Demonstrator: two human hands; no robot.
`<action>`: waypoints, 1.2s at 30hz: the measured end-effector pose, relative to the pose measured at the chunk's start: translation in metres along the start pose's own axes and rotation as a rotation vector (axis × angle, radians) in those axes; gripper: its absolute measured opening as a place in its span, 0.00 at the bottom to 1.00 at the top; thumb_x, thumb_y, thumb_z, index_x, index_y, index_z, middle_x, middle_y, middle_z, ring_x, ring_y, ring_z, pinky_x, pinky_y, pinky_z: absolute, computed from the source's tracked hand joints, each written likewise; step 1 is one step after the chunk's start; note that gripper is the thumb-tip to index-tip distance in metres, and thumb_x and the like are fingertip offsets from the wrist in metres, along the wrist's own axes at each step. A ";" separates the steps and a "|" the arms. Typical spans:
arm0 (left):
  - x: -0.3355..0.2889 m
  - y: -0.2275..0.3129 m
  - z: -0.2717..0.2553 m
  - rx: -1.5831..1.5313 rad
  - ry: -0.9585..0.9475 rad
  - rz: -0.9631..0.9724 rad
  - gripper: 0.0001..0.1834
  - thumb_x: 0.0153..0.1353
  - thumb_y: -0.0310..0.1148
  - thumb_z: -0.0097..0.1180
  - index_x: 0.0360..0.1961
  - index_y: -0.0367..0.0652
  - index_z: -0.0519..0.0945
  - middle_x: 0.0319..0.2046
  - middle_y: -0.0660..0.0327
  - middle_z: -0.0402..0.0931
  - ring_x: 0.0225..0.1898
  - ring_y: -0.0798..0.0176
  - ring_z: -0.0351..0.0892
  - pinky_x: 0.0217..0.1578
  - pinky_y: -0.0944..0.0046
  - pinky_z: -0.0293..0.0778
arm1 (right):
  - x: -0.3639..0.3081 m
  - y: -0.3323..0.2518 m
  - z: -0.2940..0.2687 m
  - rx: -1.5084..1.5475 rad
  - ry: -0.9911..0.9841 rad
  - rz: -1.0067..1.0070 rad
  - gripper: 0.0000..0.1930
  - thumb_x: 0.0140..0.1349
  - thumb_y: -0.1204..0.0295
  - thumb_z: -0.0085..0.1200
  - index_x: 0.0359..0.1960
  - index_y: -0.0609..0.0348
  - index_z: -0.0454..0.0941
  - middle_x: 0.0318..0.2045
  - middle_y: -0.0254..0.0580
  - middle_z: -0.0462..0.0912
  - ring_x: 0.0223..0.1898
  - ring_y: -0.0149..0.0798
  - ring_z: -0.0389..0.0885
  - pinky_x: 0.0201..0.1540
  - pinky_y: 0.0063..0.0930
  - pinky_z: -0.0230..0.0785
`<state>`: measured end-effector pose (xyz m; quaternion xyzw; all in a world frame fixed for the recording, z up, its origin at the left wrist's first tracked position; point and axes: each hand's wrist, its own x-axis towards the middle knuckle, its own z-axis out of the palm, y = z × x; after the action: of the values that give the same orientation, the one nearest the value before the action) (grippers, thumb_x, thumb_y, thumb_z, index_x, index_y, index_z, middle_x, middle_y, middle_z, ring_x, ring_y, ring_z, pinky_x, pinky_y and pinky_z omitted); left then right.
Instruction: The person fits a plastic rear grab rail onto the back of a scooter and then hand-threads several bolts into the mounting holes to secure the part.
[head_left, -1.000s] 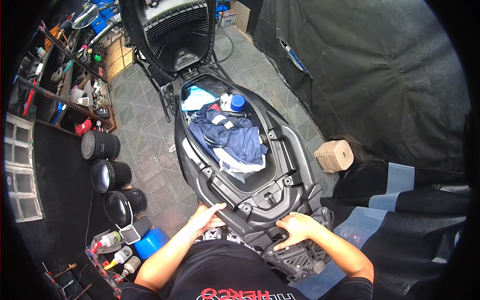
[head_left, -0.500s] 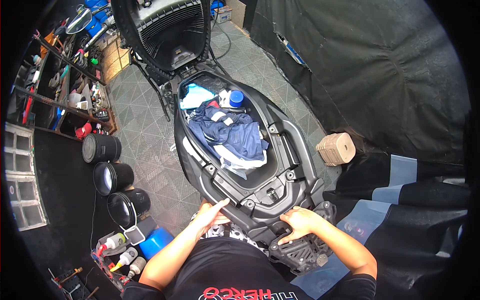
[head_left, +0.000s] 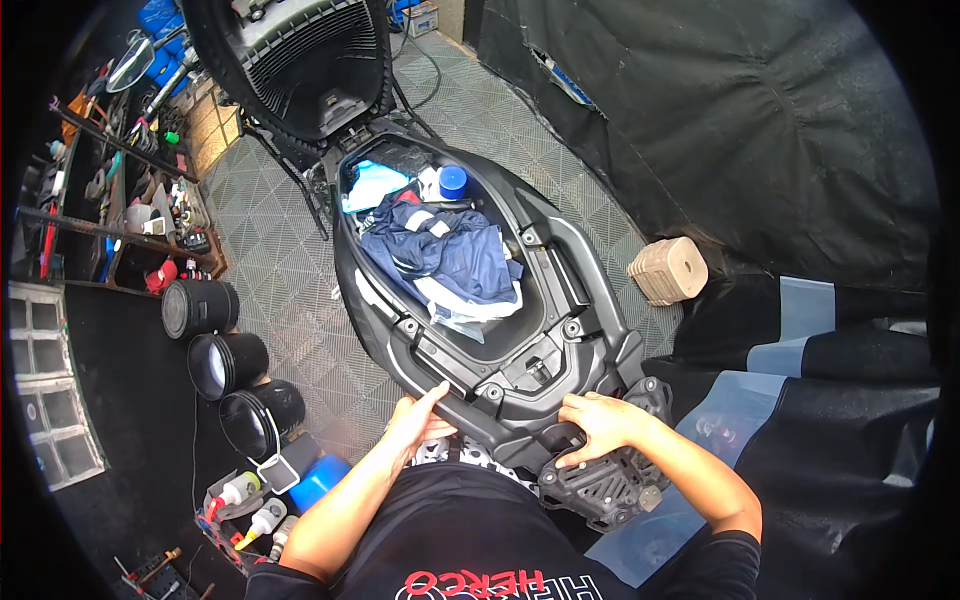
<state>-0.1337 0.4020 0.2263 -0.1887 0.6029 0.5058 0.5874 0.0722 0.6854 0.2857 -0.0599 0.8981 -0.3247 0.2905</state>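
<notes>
A black scooter stands in front of me with its seat (head_left: 315, 75) tipped up at the far end. Inside its storage compartment (head_left: 500, 340) lie a crumpled navy-and-white garment (head_left: 450, 255), a light blue packet (head_left: 373, 185) and a white bottle with a blue cap (head_left: 453, 182). My left hand (head_left: 420, 420) is closed on the left rear grab rail (head_left: 468, 422), thumb on top and fingers partly hidden below. At the tail, my right hand (head_left: 598, 428) grips the rear rail beside the black luggage rack (head_left: 600, 490), its thumb on the near side and its fingers across the top.
Black buckets (head_left: 228, 366) line the left side near bottles (head_left: 262, 522) and a blue container (head_left: 320, 484). Cluttered shelves (head_left: 130, 215) stand farther back. A beige ribbed block (head_left: 668, 272) sits on the right, before a dark tarp (head_left: 740, 130).
The scooter and its raised seat have shifted slightly left and up in the view. Both hands keep their holds at the rear, and the compartment's contents look the same.
</notes>
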 end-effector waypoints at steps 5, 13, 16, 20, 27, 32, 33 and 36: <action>-0.009 0.009 0.004 0.038 -0.007 0.035 0.32 0.64 0.55 0.62 0.43 0.28 0.79 0.33 0.47 0.85 0.34 0.56 0.88 0.37 0.59 0.86 | 0.002 0.004 0.003 0.047 -0.020 0.017 0.42 0.48 0.34 0.65 0.46 0.67 0.79 0.41 0.48 0.80 0.46 0.53 0.80 0.53 0.41 0.72; -0.063 0.026 0.069 1.268 -0.365 1.113 0.26 0.57 0.48 0.68 0.47 0.38 0.81 0.40 0.54 0.79 0.45 0.52 0.80 0.43 0.55 0.77 | 0.001 0.010 0.004 0.229 0.074 0.005 0.29 0.61 0.50 0.58 0.50 0.65 0.69 0.38 0.57 0.83 0.40 0.60 0.83 0.45 0.50 0.74; -0.041 0.004 0.094 1.489 -0.547 1.220 0.36 0.55 0.48 0.69 0.58 0.35 0.73 0.50 0.53 0.75 0.56 0.52 0.73 0.52 0.54 0.73 | 0.006 0.010 0.002 0.356 -0.031 0.207 0.21 0.66 0.59 0.51 0.50 0.65 0.65 0.31 0.59 0.83 0.36 0.62 0.83 0.44 0.52 0.74; -0.027 -0.018 0.108 1.672 -0.561 1.143 0.45 0.48 0.44 0.73 0.62 0.29 0.68 0.51 0.51 0.73 0.55 0.50 0.71 0.54 0.53 0.71 | 0.006 0.008 0.002 0.468 0.079 0.224 0.15 0.68 0.65 0.45 0.48 0.64 0.64 0.22 0.55 0.80 0.32 0.60 0.83 0.40 0.51 0.73; -0.013 -0.024 0.116 1.529 -0.558 0.970 0.46 0.39 0.35 0.78 0.58 0.28 0.69 0.48 0.48 0.71 0.51 0.45 0.72 0.52 0.50 0.72 | 0.003 0.010 -0.001 0.522 0.083 0.244 0.17 0.65 0.63 0.51 0.47 0.63 0.64 0.24 0.51 0.83 0.29 0.54 0.85 0.39 0.46 0.75; -0.016 -0.019 0.119 1.488 -0.566 0.908 0.44 0.36 0.33 0.79 0.56 0.29 0.70 0.48 0.47 0.72 0.52 0.43 0.73 0.52 0.49 0.72 | 0.001 0.011 0.004 0.583 0.138 0.270 0.18 0.64 0.63 0.54 0.46 0.63 0.65 0.25 0.50 0.85 0.28 0.49 0.85 0.36 0.41 0.75; -0.018 -0.019 0.121 1.493 -0.560 0.901 0.45 0.36 0.32 0.79 0.56 0.29 0.70 0.47 0.47 0.72 0.51 0.43 0.74 0.52 0.49 0.73 | 0.000 0.011 0.004 0.585 0.141 0.268 0.18 0.64 0.63 0.54 0.46 0.63 0.65 0.25 0.50 0.85 0.28 0.49 0.85 0.36 0.41 0.75; -0.020 -0.017 0.124 1.517 -0.545 0.886 0.44 0.35 0.32 0.79 0.55 0.29 0.70 0.46 0.46 0.73 0.51 0.42 0.74 0.51 0.48 0.73 | 0.000 0.012 0.000 0.583 0.129 0.275 0.19 0.63 0.62 0.55 0.45 0.64 0.66 0.25 0.49 0.85 0.28 0.49 0.84 0.36 0.40 0.75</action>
<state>-0.0506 0.4907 0.2629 0.6212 0.6310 0.1807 0.4280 0.0736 0.6944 0.2786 0.1682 0.7836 -0.5288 0.2792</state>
